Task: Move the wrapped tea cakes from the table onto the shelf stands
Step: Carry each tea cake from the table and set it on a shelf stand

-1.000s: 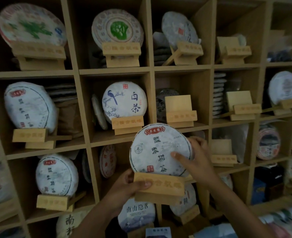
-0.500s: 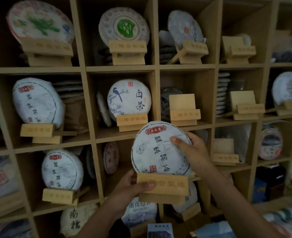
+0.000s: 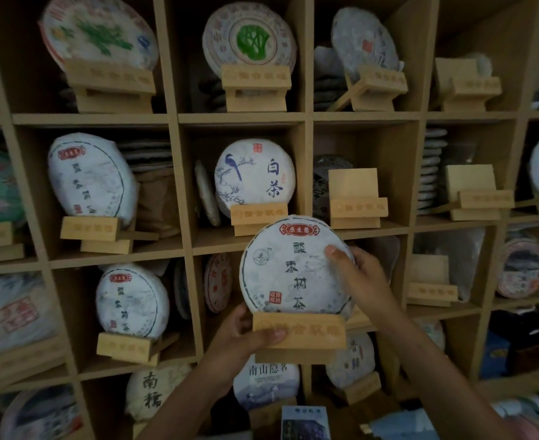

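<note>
Head view: white round tea cake (image 3: 293, 268), red label

Head view, close, facing shelves (image 3: 249, 117)

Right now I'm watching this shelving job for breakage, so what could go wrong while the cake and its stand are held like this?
1. The tea cake only leans in the wooden stand; the right hand steadies its edge. Letting go early could let it tip out.
2. The left hand grips one end of the stand, so it may tilt.
3. The neighbouring white tea cake and empty stand sit close by and could be knocked.
</note>
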Action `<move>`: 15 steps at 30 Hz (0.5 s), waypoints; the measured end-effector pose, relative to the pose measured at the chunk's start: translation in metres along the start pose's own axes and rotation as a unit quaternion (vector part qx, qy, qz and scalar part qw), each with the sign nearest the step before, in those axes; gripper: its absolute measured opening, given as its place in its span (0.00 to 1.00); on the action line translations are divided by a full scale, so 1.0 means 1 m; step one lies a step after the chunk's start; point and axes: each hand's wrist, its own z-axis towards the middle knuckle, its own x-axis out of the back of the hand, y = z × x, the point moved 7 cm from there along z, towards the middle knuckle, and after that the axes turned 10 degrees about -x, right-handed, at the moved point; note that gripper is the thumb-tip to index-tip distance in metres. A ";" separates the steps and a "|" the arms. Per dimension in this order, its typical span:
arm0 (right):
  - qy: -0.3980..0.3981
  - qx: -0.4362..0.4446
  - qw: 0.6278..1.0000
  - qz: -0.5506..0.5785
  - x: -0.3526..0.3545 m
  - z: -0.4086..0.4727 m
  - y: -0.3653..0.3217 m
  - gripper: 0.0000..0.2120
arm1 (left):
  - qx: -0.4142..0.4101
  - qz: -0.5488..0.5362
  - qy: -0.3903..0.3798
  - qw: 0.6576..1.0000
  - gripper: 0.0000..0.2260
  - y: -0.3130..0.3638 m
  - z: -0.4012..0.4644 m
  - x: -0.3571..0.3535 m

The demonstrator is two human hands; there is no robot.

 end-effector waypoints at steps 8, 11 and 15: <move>0.034 0.025 0.999 -0.019 0.004 -0.003 0.009 0.08 | 0.003 -0.007 0.034 0.999 0.32 -0.011 -0.001 0.021; -0.025 0.019 0.999 -0.037 -0.020 -0.006 0.029 0.04 | 0.002 -0.006 0.044 0.999 0.32 -0.015 0.000 0.028; -0.044 -0.013 0.999 -0.024 -0.038 0.002 0.049 0.09 | 0.002 -0.006 0.056 0.998 0.32 -0.025 0.001 0.040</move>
